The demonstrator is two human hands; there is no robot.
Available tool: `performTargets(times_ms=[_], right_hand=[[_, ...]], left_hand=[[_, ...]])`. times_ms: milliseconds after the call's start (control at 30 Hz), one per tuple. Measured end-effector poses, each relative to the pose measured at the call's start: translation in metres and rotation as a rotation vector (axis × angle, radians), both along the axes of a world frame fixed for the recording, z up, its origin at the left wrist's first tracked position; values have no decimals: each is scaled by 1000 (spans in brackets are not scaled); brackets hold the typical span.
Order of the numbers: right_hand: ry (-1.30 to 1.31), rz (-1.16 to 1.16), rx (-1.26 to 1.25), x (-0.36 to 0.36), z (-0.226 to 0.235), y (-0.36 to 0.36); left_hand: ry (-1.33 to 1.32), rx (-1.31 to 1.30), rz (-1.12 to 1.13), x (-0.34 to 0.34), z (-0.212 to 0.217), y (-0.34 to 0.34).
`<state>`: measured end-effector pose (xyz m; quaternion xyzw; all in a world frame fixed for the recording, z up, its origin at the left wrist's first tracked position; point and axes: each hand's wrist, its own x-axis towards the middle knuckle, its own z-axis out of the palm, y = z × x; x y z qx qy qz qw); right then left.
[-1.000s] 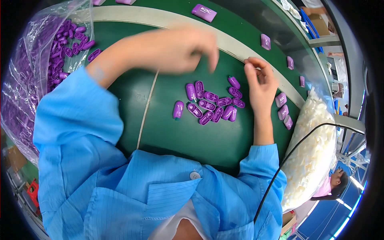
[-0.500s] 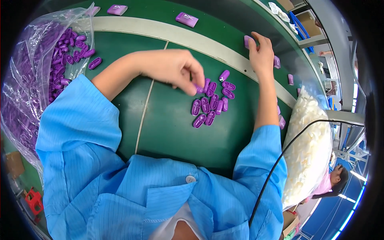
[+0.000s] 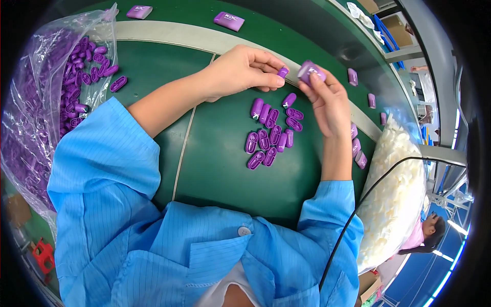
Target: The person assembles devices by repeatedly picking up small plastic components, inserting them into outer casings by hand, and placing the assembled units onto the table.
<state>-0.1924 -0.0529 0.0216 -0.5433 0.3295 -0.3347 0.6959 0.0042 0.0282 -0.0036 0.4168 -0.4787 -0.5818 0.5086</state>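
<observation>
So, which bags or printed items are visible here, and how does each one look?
Clear plastic bag: far left, crumpled, full of purple parts.
Clear bag: right, bulging with white pieces.
Purple blocks with white print: two on the belt at top, flat and rectangular.
Cardboard box: top right, brown.

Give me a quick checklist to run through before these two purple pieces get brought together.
1. Left hand pinches a small purple piece at its fingertips: ok.
2. Right hand holds a larger purple piece at its fingertips: ok.
3. The two pieces face each other with a gap between them: ok.
4. Whether the small piece is turned the right way round: cannot tell.
5. Loose purple pieces lie in a pile on the green mat just below both hands: ok.
6. Clear bag of purple pieces lies open at the left: ok.
</observation>
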Motion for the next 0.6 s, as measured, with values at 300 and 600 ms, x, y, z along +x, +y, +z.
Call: performTargets(times_ms=[300,600], right_hand=[[-31,46,57,6,-12,19],[168,16,-180,12,-5,30]], left_hand=[[-124,-49,-14,-4,0,3],[28,1,129,4,1,1]])
